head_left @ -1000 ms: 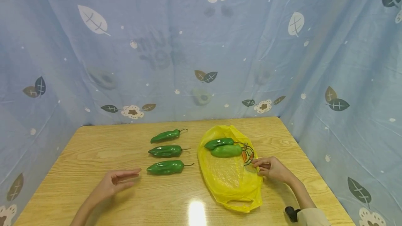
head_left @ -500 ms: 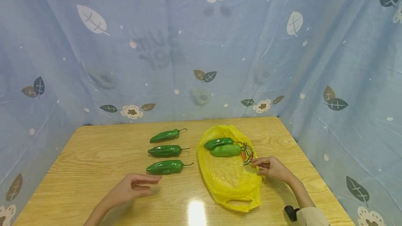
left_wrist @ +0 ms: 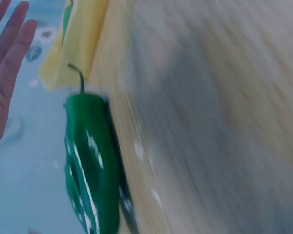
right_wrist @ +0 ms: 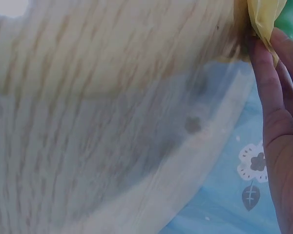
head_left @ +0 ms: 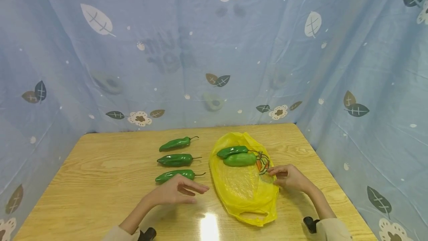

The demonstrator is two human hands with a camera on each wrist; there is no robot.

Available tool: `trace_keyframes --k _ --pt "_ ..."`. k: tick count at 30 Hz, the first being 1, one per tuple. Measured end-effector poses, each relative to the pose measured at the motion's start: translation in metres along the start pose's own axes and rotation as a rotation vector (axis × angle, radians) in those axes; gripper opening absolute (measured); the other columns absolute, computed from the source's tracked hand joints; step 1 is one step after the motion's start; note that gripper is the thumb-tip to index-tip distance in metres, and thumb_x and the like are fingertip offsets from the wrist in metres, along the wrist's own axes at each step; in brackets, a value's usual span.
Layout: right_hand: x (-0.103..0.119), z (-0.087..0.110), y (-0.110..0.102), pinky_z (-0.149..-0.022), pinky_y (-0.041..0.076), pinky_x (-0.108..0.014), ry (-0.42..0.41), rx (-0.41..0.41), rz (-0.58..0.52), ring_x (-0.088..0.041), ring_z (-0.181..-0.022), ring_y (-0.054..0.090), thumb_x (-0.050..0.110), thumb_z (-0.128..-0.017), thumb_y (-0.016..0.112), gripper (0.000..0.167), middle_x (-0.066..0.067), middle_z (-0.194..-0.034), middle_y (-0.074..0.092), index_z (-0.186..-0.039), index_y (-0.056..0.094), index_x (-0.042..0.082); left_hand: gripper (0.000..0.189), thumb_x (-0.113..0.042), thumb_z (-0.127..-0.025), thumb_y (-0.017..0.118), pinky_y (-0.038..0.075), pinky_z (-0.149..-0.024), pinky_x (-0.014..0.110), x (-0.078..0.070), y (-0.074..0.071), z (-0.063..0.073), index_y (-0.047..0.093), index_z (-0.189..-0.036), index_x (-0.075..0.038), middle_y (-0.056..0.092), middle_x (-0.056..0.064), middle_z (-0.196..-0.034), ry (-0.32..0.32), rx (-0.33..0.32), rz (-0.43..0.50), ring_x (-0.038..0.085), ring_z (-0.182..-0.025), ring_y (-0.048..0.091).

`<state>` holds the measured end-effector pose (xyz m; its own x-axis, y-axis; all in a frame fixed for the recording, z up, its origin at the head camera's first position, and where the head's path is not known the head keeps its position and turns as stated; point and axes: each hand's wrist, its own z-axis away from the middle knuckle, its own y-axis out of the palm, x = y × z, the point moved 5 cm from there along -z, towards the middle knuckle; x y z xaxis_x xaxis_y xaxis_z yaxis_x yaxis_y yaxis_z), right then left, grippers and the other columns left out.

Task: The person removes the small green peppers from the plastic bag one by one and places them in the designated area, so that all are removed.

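With thumb and fingers, my right hand (head_left: 291, 177) pinches the right edge of a yellow plastic bag (head_left: 235, 181) lying flat on the table. In the right wrist view, the bag's edge (right_wrist: 260, 19) sits between thumb and fingers. A dark green pepper (head_left: 232, 151) and a lighter green pepper (head_left: 240, 160) lie in the bag, stems pointing right. My left hand (head_left: 172, 190) holds nothing; its fingers reach toward the bag. It partly covers the nearest of three green peppers in a column, the front pepper (head_left: 185, 174). Behind lie the middle pepper (head_left: 175, 160) and the far pepper (head_left: 175, 144).
Beside the stems in the bag shows a small orange and dark patch (head_left: 262, 163), too small to identify. The wooden table (head_left: 110, 166) carries a bright glare spot near its front. A blue patterned curtain (head_left: 160, 84) hangs behind and at both sides.
My left hand has moved right, from left of the front pepper to just before it, near the bag. The right hand keeps its grip on the bag; the peppers have not moved.
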<state>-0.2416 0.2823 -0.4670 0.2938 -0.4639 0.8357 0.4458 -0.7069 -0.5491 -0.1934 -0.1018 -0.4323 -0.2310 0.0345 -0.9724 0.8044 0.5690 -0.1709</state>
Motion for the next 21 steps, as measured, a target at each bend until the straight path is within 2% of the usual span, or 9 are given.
trace_keyframes --k 4,8,11,13,16,21 --pt "0.002 -0.002 -0.002 -0.087 0.053 -0.041 -0.003 0.008 0.023 -0.047 -0.11 0.056 0.001 -0.085 0.07 0.024 -0.03 -0.121 0.059 -0.108 0.068 -0.007 0.037 -0.011 -0.093 0.064 0.051 -0.093 0.038 0.008 0.002 -0.028 0.06 -0.125 0.008 0.058 0.018 -0.129 -0.032 0.004 -0.004 0.034 -0.119 0.056" --pt "0.006 -0.005 -0.003 -0.084 0.054 -0.041 -0.045 0.03 0.058 -0.046 -0.107 0.058 -0.001 -0.086 0.068 0.021 -0.031 -0.118 0.06 -0.105 0.068 -0.008 0.036 -0.017 -0.092 0.066 0.051 -0.091 0.029 0.015 0.003 -0.051 0.063 -0.125 -0.001 0.06 0.016 -0.128 -0.082 -0.017 -0.066 0.04 -0.116 0.056" --pt "0.007 -0.007 -0.003 -0.084 0.055 -0.04 -0.052 0.05 0.085 -0.044 -0.105 0.06 0.0 -0.086 0.069 0.019 -0.03 -0.116 0.061 -0.104 0.069 -0.008 0.033 -0.019 -0.092 0.067 0.051 -0.089 0.026 0.019 0.004 -0.068 0.066 -0.123 -0.007 0.062 0.018 -0.125 -0.095 -0.038 -0.127 0.036 -0.113 0.059" --pt "0.006 -0.008 -0.004 -0.084 0.054 -0.039 -0.029 0.062 0.102 -0.042 -0.104 0.061 0.002 -0.085 0.071 0.019 -0.029 -0.115 0.062 -0.102 0.069 -0.006 0.034 -0.02 -0.091 0.067 0.052 -0.088 0.024 0.023 0.004 -0.079 0.066 -0.122 -0.006 0.062 0.02 -0.124 -0.097 -0.052 -0.164 0.034 -0.113 0.06" --pt "0.005 -0.009 -0.004 -0.086 0.054 -0.039 0.018 0.07 0.103 -0.042 -0.106 0.06 0.006 -0.082 0.075 0.022 -0.027 -0.116 0.062 -0.101 0.071 -0.003 0.035 -0.021 -0.091 0.069 0.052 -0.087 0.025 0.031 0.002 -0.095 0.066 -0.122 -0.005 0.063 0.017 -0.122 -0.12 -0.11 -0.235 0.031 -0.112 0.061" --pt "0.008 -0.01 -0.002 -0.087 0.053 -0.039 0.033 0.079 0.083 -0.046 -0.109 0.057 0.007 -0.079 0.078 0.024 -0.029 -0.118 0.06 -0.099 0.071 -0.003 0.035 -0.018 -0.087 0.072 0.05 -0.095 0.035 0.045 -0.005 -0.119 0.068 -0.12 -0.008 0.065 0.007 -0.122 -0.197 -0.264 -0.41 0.026 -0.117 0.057"
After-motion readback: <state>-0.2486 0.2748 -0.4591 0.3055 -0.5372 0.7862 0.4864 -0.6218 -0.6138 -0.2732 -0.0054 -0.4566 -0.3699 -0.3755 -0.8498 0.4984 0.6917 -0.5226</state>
